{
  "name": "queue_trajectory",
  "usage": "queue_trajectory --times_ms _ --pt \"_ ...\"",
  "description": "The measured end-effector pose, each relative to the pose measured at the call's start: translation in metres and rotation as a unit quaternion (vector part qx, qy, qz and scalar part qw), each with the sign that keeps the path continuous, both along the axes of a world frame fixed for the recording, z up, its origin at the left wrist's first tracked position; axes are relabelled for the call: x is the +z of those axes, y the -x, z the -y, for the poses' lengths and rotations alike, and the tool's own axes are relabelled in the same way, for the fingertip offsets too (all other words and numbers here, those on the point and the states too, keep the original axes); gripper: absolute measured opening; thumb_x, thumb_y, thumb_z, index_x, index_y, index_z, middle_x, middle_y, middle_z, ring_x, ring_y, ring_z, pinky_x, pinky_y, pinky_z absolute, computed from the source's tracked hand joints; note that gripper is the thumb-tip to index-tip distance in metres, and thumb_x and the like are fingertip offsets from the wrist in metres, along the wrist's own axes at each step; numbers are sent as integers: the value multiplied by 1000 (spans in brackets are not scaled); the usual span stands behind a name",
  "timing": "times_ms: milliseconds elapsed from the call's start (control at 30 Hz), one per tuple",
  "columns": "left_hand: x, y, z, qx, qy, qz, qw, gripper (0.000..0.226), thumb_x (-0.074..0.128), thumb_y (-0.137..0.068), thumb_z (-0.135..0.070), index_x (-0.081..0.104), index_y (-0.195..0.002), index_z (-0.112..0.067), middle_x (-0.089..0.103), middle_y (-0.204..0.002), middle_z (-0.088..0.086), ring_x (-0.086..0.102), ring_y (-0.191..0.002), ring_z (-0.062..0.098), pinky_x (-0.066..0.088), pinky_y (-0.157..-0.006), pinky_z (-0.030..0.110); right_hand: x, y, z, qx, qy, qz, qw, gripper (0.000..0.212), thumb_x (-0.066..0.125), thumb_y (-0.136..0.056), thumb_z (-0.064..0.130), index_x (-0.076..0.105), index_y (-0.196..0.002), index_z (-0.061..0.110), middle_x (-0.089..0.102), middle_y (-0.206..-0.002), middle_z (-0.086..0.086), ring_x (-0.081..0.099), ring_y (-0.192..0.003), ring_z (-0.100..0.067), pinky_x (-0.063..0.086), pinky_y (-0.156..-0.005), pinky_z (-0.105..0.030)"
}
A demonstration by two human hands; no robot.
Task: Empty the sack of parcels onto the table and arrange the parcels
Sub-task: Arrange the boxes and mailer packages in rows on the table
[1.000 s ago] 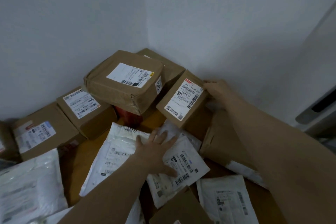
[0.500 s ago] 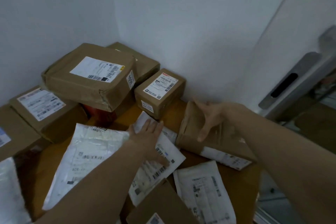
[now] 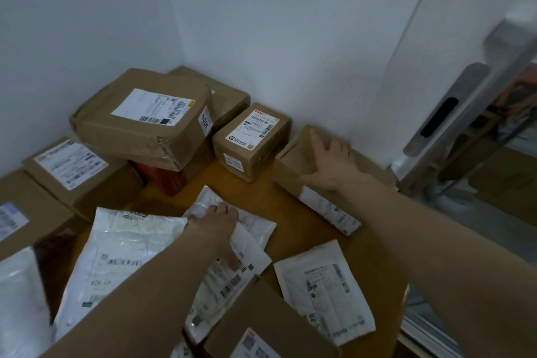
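Note:
Parcels cover a wooden table set in a wall corner. My right hand lies flat, fingers spread, on a brown cardboard box by the right wall. My left hand presses down on a white poly mailer, fingers curled at its far edge. Beside the right-hand box stands a small brown box with a white label. At the back corner a large brown box lies stacked on other parcels.
More brown boxes line the left wall. A big white mailer, a smaller white mailer and a brown box lie near me. The table's right edge borders a white door with a metal handle plate.
My right hand let go of the small labelled box, moved right onto the brown box by the wall and slid it toward the wall. My left hand curled on the mailer. The view turned right.

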State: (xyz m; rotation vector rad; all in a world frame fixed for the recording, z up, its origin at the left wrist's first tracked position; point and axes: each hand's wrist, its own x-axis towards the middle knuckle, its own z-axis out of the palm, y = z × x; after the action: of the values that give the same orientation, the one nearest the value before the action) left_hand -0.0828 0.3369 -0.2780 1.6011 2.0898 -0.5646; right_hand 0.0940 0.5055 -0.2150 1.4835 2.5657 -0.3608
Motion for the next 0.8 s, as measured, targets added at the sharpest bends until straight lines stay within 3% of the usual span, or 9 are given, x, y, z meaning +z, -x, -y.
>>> queue_trajectory --times_ms 67,133,200,300,400,533,600,667,800 --pt "4 1 6 6 6 -9 1000 106 78 -63 -55 20 -144 -20 26 -146 3 27 -137 25 32 -106 55 -6 0 11 31 -73 -73 994 70 54 -91 40 21 -148 17 31 -143 -17 33 -131 -33 36 -101 -40" --pt "7 3 10 15 -7 -1 1000 100 76 -68 -52 21 -145 -19 28 -145 4 29 -136 25 33 -106 49 -10 -2 21 86 -78 -88 989 30 47 -95 30 53 -121 15 51 -116 -7 51 -106 -22 45 -81 -31" --pt "14 3 12 43 -54 15 998 87 68 -77 -51 26 -144 -17 29 -146 6 31 -135 26 35 -105 45 -12 -3 33 108 -33 -33 993 19 47 -95 27 61 -89 16 54 -87 0 54 -79 -14 40 -64 -26" --pt "38 5 14 210 -227 99 946 52 50 -89 -48 47 -127 -14 49 -128 8 50 -113 25 47 -88 37 -18 5 49 124 -36 41 991 16 45 -94 23 55 -84 16 46 -76 3 55 -83 -17 37 -59 -23" --pt "60 15 16 436 -384 219 784 49 35 -91 -51 54 -106 -9 60 -107 14 53 -89 25 41 -77 34 -24 17 65 133 -20 55 989 11 45 -96 25 53 -90 18 48 -86 2 59 -95 -19 42 -72 -26" --pt "70 54 7 681 -423 455 388 132 48 -37 -90 30 -145 -16 48 -137 15 51 -119 37 45 -96 54 -42 21 78 77 112 143 980 30 47 -94 34 57 -113 13 57 -114 -8 56 -109 -24 47 -92 -36" --pt "72 74 3 682 -389 546 292 148 64 -17 -91 25 -146 -30 46 -141 11 51 -119 40 47 -89 61 -54 18 85 45 160 167 972 40 46 -87 41 57 -116 15 55 -121 -11 53 -113 -28 45 -97 -46" --pt "79 81 0 666 -363 576 304 147 71 -16 -86 25 -146 -33 44 -142 8 49 -121 40 44 -88 64 -65 15 90 26 175 143 974 33 45 -81 40 58 -100 16 57 -112 -10 54 -107 -27 46 -93 -43" --pt "83 84 -8 650 -339 572 369 105 78 -59 -61 27 -145 -30 42 -142 8 44 -124 35 42 -93 59 -64 15 101 28 199 74 977 14 45 -90 18 44 -77 14 44 -76 0 48 -75 -13 39 -61 -18"
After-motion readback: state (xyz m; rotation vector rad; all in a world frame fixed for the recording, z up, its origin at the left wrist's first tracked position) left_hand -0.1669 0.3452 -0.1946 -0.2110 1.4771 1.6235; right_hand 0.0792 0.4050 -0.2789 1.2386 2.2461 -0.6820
